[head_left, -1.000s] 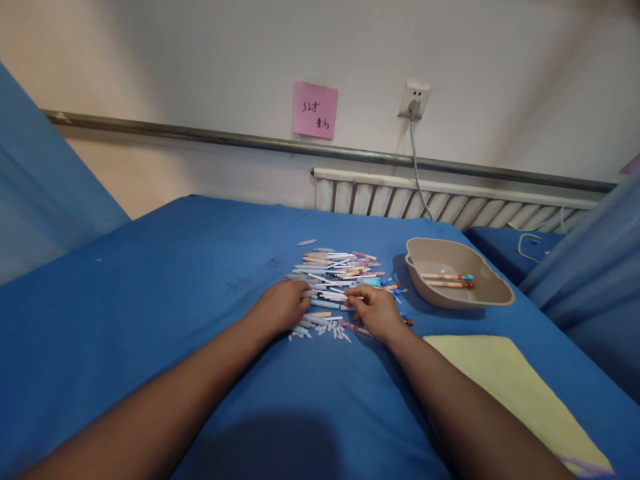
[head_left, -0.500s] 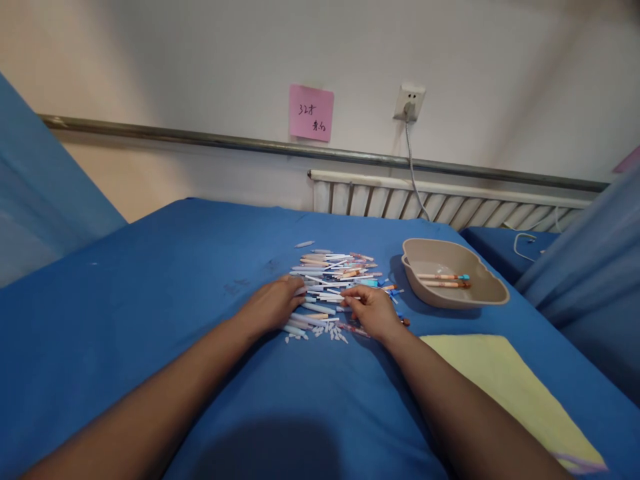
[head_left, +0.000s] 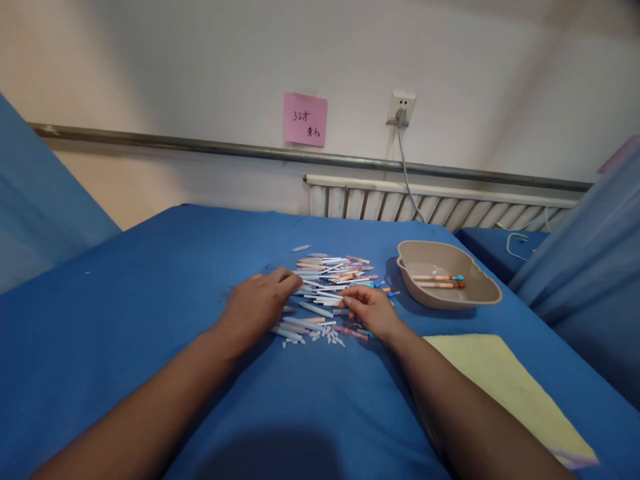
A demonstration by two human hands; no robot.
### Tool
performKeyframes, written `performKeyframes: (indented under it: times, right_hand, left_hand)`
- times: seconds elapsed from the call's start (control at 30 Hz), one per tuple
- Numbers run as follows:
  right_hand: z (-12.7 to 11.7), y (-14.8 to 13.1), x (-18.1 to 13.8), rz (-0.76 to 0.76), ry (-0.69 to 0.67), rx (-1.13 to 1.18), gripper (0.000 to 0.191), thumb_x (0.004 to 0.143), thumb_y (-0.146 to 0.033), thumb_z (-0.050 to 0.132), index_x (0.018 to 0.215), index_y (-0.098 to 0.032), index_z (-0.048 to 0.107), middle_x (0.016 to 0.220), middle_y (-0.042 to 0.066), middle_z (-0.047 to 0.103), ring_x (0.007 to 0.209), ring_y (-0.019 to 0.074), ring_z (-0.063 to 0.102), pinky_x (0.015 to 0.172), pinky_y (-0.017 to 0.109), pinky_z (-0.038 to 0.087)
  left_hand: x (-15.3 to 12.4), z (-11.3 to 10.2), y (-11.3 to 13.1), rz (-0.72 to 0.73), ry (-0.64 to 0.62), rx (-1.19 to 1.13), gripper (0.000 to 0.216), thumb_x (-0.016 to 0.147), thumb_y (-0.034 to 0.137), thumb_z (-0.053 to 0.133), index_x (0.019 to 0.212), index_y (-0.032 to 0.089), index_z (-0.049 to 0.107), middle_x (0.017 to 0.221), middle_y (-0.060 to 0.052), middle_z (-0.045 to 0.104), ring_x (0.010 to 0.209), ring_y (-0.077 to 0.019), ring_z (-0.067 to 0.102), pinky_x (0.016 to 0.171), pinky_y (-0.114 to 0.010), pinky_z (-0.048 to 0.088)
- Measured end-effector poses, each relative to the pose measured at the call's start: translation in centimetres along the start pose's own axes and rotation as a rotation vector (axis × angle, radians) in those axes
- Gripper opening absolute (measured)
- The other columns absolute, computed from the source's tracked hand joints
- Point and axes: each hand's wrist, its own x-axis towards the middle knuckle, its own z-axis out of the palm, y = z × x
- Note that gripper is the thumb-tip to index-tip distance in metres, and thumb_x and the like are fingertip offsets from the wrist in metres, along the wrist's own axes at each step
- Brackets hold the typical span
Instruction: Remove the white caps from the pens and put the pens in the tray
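White sticks (head_left: 325,296) lie mid-table, long axes running roughly left to right, a few slanting across their neighbours, and the right hand (head_left: 375,312) is at their right-hand ends, thumb and forefinger nearly meeting; whether that grip has one pinched, I can't tell. Over on the left, the left hand (head_left: 260,299) curls at the pile's other edge, fingertips hidden, so its grip can't be read either. One pale-blue barrel (head_left: 316,309) angles down to the right between the hands. Count the pens (head_left: 437,285) in the beige basin (head_left: 445,302): two, side by side, one teal end and one brown, both to the right. The sticks overlap too much to count, and the little white tips (head_left: 327,335) on the blue table (head_left: 125,320) blur together.
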Motion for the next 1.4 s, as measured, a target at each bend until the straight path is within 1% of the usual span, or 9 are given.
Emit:
performKeyframes:
  times: [0.1, 0.2, 0.5, 0.7, 0.8, 0.93, 1.07, 1.2, 1.4]
  right_hand:
    - [-0.3, 0.1, 0.1, 0.002, 0.010, -0.009, 0.021, 0.068, -0.032, 0.063, 0.082, -0.017, 0.066, 0.067, 0.000, 0.066, 0.045, 0.0073, 0.048, 0.042, 0.020, 0.033]
    - [-0.6, 0.2, 0.2, -0.003, 0.028, -0.017, 0.021, 0.067, -0.033, 0.063, 0.080, -0.017, 0.065, 0.066, 0.001, 0.067, 0.046, 0.0082, 0.049, 0.042, 0.020, 0.033]
    - [-0.9, 0.1, 0.1, 0.010, 0.037, -0.041, 0.023, 0.067, -0.036, 0.062, 0.080, -0.017, 0.064, 0.066, 0.001, 0.065, 0.047, 0.0086, 0.048, 0.042, 0.020, 0.033]
    - [-1.0, 0.3, 0.2, 0.016, 0.066, -0.044, 0.023, 0.066, -0.036, 0.062, 0.080, -0.016, 0.062, 0.067, 0.000, 0.065, 0.047, 0.0088, 0.048, 0.043, 0.020, 0.033]
    - [-1.1, 0.6, 0.3, 0.016, 0.087, -0.056, 0.023, 0.067, -0.036, 0.062, 0.080, -0.017, 0.063, 0.067, 0.000, 0.065, 0.047, 0.0089, 0.048, 0.044, 0.020, 0.033]
    - [-1.2, 0.9, 0.6, 0.019, 0.140, -0.060, 0.025, 0.067, -0.038, 0.061, 0.080, -0.017, 0.063, 0.066, 0.000, 0.065, 0.046, 0.0091, 0.049, 0.043, 0.021, 0.034]
    - [-1.2, 0.9, 0.8, 0.015, 0.191, -0.060, 0.027, 0.065, -0.040, 0.061, 0.079, -0.017, 0.063, 0.065, 0.000, 0.065, 0.044, 0.0092, 0.048, 0.043, 0.021, 0.035]
    - [-1.3, 1.0, 1.0, -0.029, 0.186, -0.075, 0.024, 0.067, -0.038, 0.060, 0.079, -0.017, 0.063, 0.065, 0.000, 0.065, 0.046, 0.0094, 0.049, 0.045, 0.021, 0.037]
    - [-1.4, 1.3, 1.2, -0.046, 0.181, -0.081, 0.023, 0.070, -0.037, 0.058, 0.080, -0.017, 0.063, 0.066, 0.000, 0.066, 0.046, 0.0096, 0.050, 0.044, 0.021, 0.038]
  left_hand:
    - [-0.3, -0.3, -0.1, 0.032, 0.025, 0.080, 0.027, 0.085, 0.014, 0.044, 0.102, 0.029, 0.060, 0.107, -0.003, 0.063, 0.075, -0.0212, 0.059, 0.065, -0.030, 0.038]
    - [-0.4, -0.2, -0.3, 0.039, 0.027, 0.103, 0.027, 0.085, 0.014, 0.045, 0.102, 0.029, 0.060, 0.108, -0.003, 0.062, 0.076, -0.0218, 0.059, 0.067, -0.031, 0.038]
    - [-0.3, 0.0, -0.8, -0.030, -0.043, -0.090, 0.024, 0.084, 0.017, 0.047, 0.100, 0.028, 0.061, 0.110, -0.006, 0.061, 0.087, -0.0244, 0.059, 0.078, -0.034, 0.038]
    - [-0.4, 1.5, -1.3, 0.001, -0.145, -0.132, 0.017, 0.084, 0.023, 0.046, 0.088, 0.023, 0.063, 0.090, -0.006, 0.062, 0.074, -0.0216, 0.057, 0.068, -0.031, 0.038]
    - [-0.3, 2.2, -1.2, 0.053, -0.191, -0.205, 0.020, 0.086, 0.023, 0.042, 0.085, 0.021, 0.062, 0.092, -0.005, 0.063, 0.074, -0.0195, 0.058, 0.067, -0.028, 0.039]
    - [0.5, 3.0, -0.3, 0.080, -0.143, -0.332, 0.024, 0.089, 0.028, 0.039, 0.094, 0.023, 0.062, 0.101, -0.005, 0.061, 0.085, -0.0181, 0.058, 0.074, -0.025, 0.041]
    - [2.0, 4.0, 1.5, 0.037, -0.116, -0.329, 0.025, 0.089, 0.034, 0.040, 0.091, 0.023, 0.063, 0.092, -0.005, 0.063, 0.087, -0.0192, 0.058, 0.077, -0.027, 0.041]
    - [3.2, 4.9, 2.9, -0.031, -0.124, -0.251, 0.022, 0.082, 0.039, 0.052, 0.088, 0.022, 0.064, 0.091, -0.007, 0.067, 0.083, -0.0224, 0.060, 0.071, -0.029, 0.041]
    - [4.4, 5.3, 3.2, -0.068, -0.158, -0.288, 0.021, 0.079, 0.039, 0.055, 0.075, 0.021, 0.065, 0.079, -0.005, 0.068, 0.073, -0.0209, 0.061, 0.061, -0.027, 0.037]
